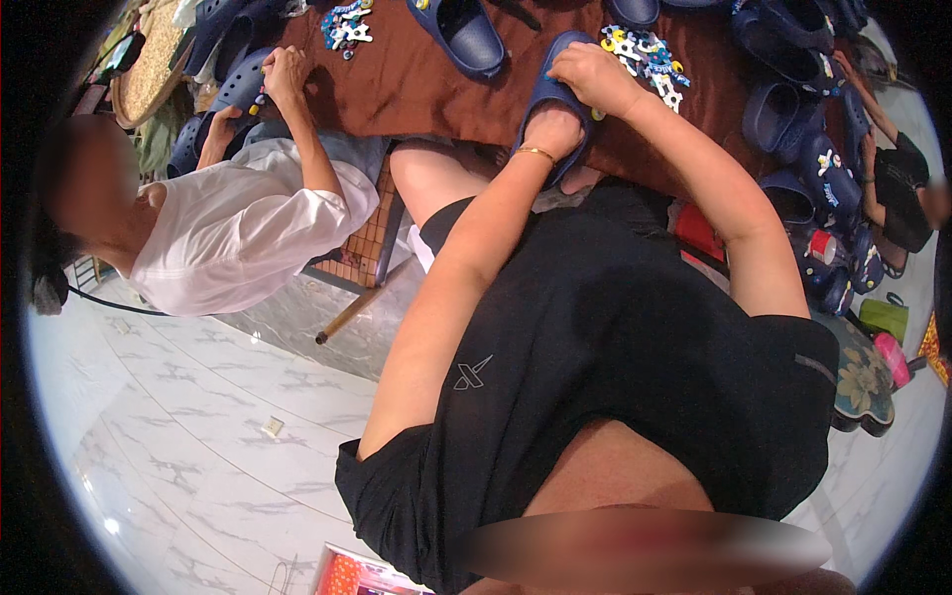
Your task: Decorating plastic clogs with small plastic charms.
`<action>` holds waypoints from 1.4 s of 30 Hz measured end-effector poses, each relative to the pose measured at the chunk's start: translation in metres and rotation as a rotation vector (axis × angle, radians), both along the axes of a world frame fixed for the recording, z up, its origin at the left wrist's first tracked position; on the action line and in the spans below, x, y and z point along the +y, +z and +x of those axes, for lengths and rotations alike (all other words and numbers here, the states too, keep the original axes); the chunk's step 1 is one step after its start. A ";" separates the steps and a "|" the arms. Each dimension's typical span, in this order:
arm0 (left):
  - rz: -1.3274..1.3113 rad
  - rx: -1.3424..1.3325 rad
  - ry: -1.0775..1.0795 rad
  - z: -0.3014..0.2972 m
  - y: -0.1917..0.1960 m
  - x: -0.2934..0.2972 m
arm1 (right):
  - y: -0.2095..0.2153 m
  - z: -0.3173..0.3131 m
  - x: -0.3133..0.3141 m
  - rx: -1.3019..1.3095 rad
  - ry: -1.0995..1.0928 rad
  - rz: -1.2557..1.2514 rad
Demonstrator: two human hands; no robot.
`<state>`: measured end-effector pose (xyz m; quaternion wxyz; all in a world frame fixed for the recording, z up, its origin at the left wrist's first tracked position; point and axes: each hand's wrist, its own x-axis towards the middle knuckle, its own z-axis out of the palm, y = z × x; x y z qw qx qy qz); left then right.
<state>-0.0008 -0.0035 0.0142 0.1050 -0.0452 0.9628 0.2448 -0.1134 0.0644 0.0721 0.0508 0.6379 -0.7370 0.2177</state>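
A navy-blue clog [545, 91] is held at the near edge of the brown cloth-covered table. My left hand [555, 131] is pushed into its opening, with the fingers hidden inside. On top of the clog, the bent fingers of my right hand [593, 77] pinch together near its far end. Anything between those fingertips is too small to make out. Just right of that hand lies a pile of small white, blue and yellow shoe charms [650, 58]. Another navy clog [466, 40] rests on the cloth to the left, out of my hands.
A second charm pile [347, 28] lies farther left. Beside me a co-worker in a white shirt [243, 228] handles a clog [238, 91]. Many navy clogs [828, 183] are heaped at the right, with another person [900, 188] beyond. A wooden-framed seat [352, 248] stands at my left.
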 end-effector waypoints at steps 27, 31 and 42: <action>-0.097 0.064 -0.051 0.001 0.004 0.000 | 0.001 0.000 0.001 -0.246 -0.174 0.102; -0.101 0.085 -0.048 0.000 0.002 0.000 | 0.003 -0.010 -0.013 -0.246 -0.148 0.226; -0.059 0.047 -0.001 -0.001 -0.004 0.001 | -0.006 -0.025 -0.006 -0.190 -0.132 0.089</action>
